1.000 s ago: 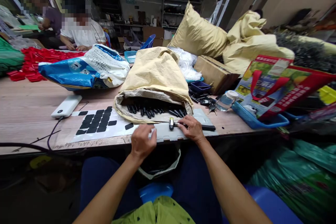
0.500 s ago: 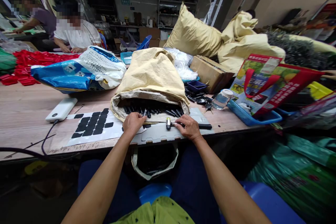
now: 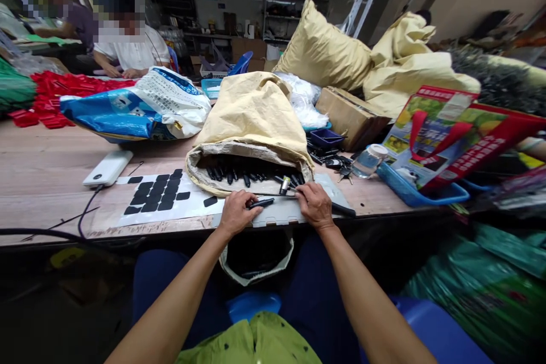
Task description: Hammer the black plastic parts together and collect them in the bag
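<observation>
My left hand (image 3: 236,213) is closed on a slim black part (image 3: 261,202), holding it over a grey plate (image 3: 277,213) at the table's near edge. My right hand (image 3: 314,205) grips a small hammer (image 3: 285,185) by its black handle, the metal head tilted up just right of the part. Right behind both hands lies a tan paper sack (image 3: 251,125) with its mouth open toward me, showing several more black parts (image 3: 239,175) inside.
A white sheet with black pads (image 3: 157,196) and a white power bank (image 3: 107,169) lie to the left. A blue-white sack (image 3: 132,105), a cardboard box (image 3: 350,116), a water bottle (image 3: 369,160) and a red bag (image 3: 447,136) crowd the table. Two people sit at far left. An open bag (image 3: 256,256) hangs below the table edge.
My left hand reached into the sack mouth, came back with a black part and set it on the plate. The hammer head has lifted and swung toward it.
</observation>
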The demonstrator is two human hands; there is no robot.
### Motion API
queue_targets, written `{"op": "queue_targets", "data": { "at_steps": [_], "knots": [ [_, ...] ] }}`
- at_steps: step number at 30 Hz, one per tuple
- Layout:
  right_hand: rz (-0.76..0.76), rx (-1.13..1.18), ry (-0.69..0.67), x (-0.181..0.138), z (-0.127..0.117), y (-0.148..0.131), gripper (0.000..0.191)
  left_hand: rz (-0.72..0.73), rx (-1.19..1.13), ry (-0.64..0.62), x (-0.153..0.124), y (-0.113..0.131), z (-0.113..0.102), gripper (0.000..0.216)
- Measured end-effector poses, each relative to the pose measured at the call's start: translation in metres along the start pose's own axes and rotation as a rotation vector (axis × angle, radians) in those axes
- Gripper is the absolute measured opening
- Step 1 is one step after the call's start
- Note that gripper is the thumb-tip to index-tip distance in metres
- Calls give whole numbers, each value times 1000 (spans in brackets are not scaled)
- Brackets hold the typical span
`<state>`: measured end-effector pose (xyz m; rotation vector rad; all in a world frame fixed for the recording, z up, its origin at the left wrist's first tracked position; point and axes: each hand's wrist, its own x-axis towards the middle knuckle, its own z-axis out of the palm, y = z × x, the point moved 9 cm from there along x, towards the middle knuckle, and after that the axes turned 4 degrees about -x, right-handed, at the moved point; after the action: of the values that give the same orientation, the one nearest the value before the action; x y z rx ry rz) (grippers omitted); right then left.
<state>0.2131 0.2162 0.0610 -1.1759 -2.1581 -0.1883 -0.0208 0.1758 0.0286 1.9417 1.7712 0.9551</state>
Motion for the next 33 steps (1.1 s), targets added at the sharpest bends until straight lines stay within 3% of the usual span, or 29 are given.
{"op": "queue_targets", "data": {
  "at_steps": [6, 14, 20, 23, 27, 33],
  "knots": [
    [-31, 59, 21, 8, -15, -21, 22, -41, -16, -56, 4, -1, 1, 20],
    [-22, 377, -135, 19, -11, -73, 26, -88, -58, -48, 4, -5, 2, 21],
    [-73, 263, -190, 15, -7, -91, 26, -81, -15, -48, 5, -4, 1, 22],
    [-71, 192, -211, 15, -9, -90, 24, -83, -28, -35, 4, -4, 0, 21],
    [6, 212, -128, 14, -19, -78, 25, -76, -68, -40, 3, -3, 1, 21],
    [-7, 194, -183, 7, -13, -69, 25, -86, -51, -35, 3, -2, 0, 21]
  ]
}}
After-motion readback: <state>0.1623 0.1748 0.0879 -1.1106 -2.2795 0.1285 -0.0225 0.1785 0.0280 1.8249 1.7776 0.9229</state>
